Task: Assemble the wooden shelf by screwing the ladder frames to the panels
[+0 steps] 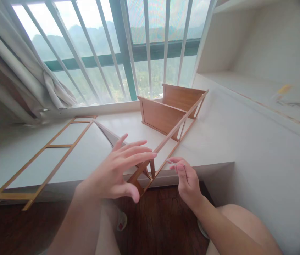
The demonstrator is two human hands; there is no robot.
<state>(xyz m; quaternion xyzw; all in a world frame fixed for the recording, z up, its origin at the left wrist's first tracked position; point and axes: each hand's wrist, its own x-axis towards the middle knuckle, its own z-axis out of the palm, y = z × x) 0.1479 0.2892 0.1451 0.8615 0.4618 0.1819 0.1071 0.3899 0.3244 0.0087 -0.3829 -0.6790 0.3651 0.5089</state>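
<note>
My left hand (120,164) is spread with its fingers apart, over the near end of a brown wooden shelf frame (175,129). Its palm holds nothing; whether a fingertip touches the wood I cannot tell. Closed in a pinch, my right hand (188,179) grips a thin silvery rod (170,162) that looks like a hex key. The rod's tip points left, close to the frame's near side rail. Two wooden panels (163,115) stand fixed across the far half of the frame. Part of the near end is hidden behind my left hand.
A ladder-like wooden frame (59,152) leans over the white ledge (107,127) at left, its end overhanging the dark wood floor (160,212). A barred window (128,53) lies behind, a curtain (30,67) at left. A yellow-handled item (284,89) rests on the right shelf.
</note>
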